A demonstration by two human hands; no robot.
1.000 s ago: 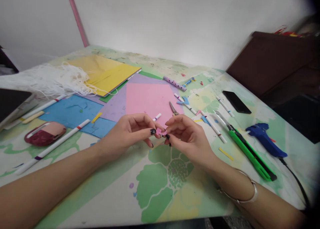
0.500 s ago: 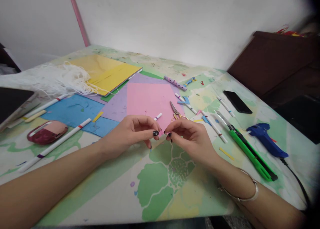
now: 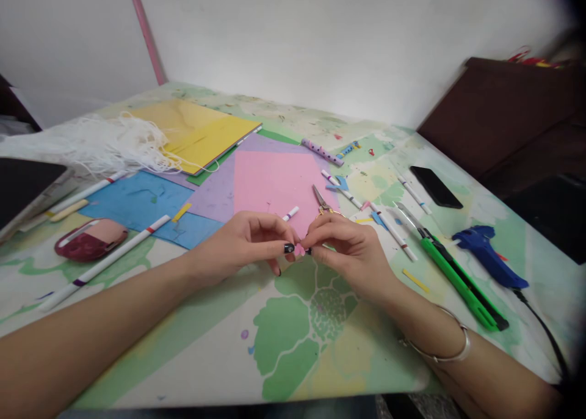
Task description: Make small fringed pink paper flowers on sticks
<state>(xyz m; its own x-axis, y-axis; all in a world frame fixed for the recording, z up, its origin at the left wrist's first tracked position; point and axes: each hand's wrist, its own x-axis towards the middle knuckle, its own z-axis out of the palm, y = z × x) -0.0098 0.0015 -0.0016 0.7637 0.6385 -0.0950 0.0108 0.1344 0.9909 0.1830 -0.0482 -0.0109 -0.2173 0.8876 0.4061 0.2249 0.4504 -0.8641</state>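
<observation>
Between my fingertips, over the near middle of the table, is a small pink cut piece (image 3: pixel 300 250), perhaps foam or paper. My left hand (image 3: pixel 256 242) pinches it from the left between thumb and fingers. From the right, my right hand (image 3: pixel 350 248) closes thumb and forefinger on its other edge. The fingers partly cover the piece, so its full shape is hidden. Just beyond the hands lie a pink sheet (image 3: pixel 279 178), small scissors (image 3: pixel 321 200) with their handles partly behind my right hand, and a white marker (image 3: pixel 291 213).
On the right lie a green box cutter (image 3: pixel 462 284) with its blade out, a blue glue gun (image 3: pixel 489 257) with a cord, and a phone (image 3: pixel 434 187). Leftward are white string (image 3: pixel 91 144), a yellow folder (image 3: pixel 210 135), blue sheets (image 3: pixel 137 196) and a maroon case (image 3: pixel 89 242).
The pink piece has turned slightly, and more of it shows between the fingertips. My right fingers have shifted a little around it; the view has moved slightly.
</observation>
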